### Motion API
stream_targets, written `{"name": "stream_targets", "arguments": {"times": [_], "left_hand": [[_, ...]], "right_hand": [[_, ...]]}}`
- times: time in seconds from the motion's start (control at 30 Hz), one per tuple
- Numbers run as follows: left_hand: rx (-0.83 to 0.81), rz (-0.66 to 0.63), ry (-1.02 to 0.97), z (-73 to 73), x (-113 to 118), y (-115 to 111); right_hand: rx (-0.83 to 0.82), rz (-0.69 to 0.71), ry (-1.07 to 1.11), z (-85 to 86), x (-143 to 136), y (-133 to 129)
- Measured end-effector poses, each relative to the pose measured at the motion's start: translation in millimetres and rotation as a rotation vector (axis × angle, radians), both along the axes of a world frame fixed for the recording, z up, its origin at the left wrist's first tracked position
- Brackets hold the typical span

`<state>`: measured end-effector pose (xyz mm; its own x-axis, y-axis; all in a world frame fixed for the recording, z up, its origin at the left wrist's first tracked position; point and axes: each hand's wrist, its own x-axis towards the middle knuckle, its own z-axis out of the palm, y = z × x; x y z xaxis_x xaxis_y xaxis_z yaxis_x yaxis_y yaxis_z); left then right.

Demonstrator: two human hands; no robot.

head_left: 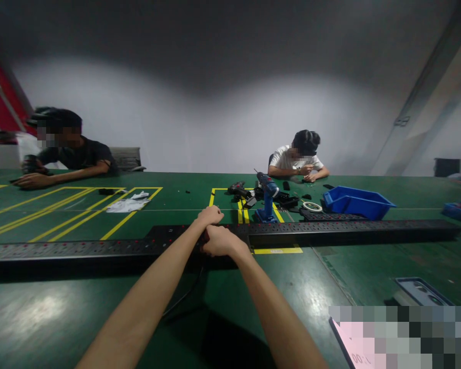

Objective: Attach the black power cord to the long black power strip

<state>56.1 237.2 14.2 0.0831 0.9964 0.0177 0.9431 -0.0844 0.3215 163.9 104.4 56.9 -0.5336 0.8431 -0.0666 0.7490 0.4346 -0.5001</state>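
Observation:
A long black strip with rows of small red dots (311,234) lies across the green table. At its middle, over a wider black section, my two hands come together. My left hand (210,216) is the upper one, its fingers curled on the far side; what it holds, if anything, is hidden. Just below and to the right, my right hand (219,241) is closed round a small dark object with a bit of red, mostly covered by the fingers. A thin dark cable (184,296) runs from beneath the hands toward the near side.
Beyond the strip stand a blue power drill (268,197), a second drill (236,188), a roll of tape (312,206) and a blue bin (357,201). White plastic (127,204) lies left. Two people sit across the table. A phone (353,343) lies near right.

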Motion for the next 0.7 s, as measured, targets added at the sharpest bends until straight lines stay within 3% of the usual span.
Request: {"name": "stream_targets", "arguments": {"times": [0.1,0.3,0.53,0.7], "left_hand": [[-0.012,-0.003,0.002,-0.5,-0.6,2.3],[-0.027,-0.002,-0.022,-1.5,-1.9,8.7],[-0.047,-0.033,-0.054,-0.1,-3.0,13.9],[-0.051,-0.071,-0.08,-1.5,-5.8,14.3]], "right_hand": [[-0.185,0.036,0.099,-9.8,-4.1,6.7],[-0.351,0.026,0.404,-15.4,-2.7,18.9],[-0.386,-0.006,0.578,-14.4,-4.7,23.5],[-0.372,-0.027,0.583,-17.1,-8.0,27.0]]}}
